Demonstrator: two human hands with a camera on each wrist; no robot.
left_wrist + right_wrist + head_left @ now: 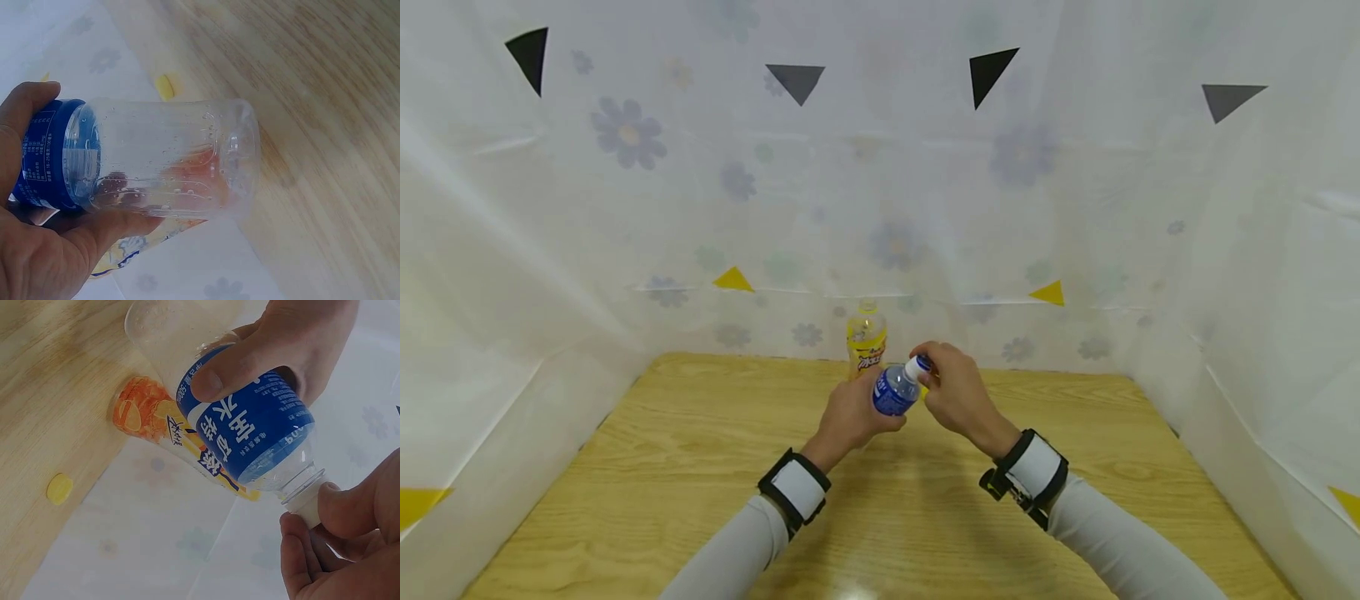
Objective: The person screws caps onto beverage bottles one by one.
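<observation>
Left hand (850, 417) is wrapped around the clear plastic bottle with the blue label (895, 390), holding it tilted above the wooden table (700, 467). Right hand (955, 396) pinches its white cap (917, 367) with thumb and fingertips, forearms angled inward. Yellow-orange drink bottle (867, 337) stands just behind.

Your fingers (300, 550) cover most of the white cap (306, 509), and the blue-labelled bottle (895, 389) hides the yellow bottle's (866, 333) base.
</observation>
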